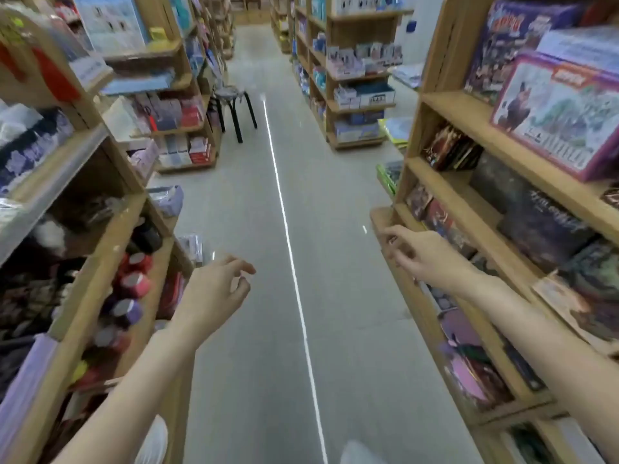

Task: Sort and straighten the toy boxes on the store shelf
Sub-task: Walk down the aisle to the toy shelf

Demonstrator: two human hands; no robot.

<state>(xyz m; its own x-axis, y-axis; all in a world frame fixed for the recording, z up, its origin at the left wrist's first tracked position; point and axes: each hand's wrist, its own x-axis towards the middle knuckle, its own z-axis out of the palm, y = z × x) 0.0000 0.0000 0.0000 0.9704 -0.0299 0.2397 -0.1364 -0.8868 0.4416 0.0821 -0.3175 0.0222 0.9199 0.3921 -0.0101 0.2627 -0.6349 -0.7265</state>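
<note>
While both arms reach forward along the aisle floor, neither of the hands holds anything. Left hand hangs over the floor just beside the left shelf unit, fingers loosely curled, thumb and fingertips apart, touching nothing. Right hand is at the front edge of the right shelf unit, fingers relaxed and slightly bent; whether the fingertips touch the shelf edge cannot be told from the blurred view. Toy boxes lie on the right shelf unit, beyond the right hand; a dark flat box sits on the middle tier, and a purple-framed box leans tilted on the tier above it. Further boxes stand on the lower tiers below the right forearm. A black-legged stool stands on the floor far down the aisle, near the left shelf unit.
</note>
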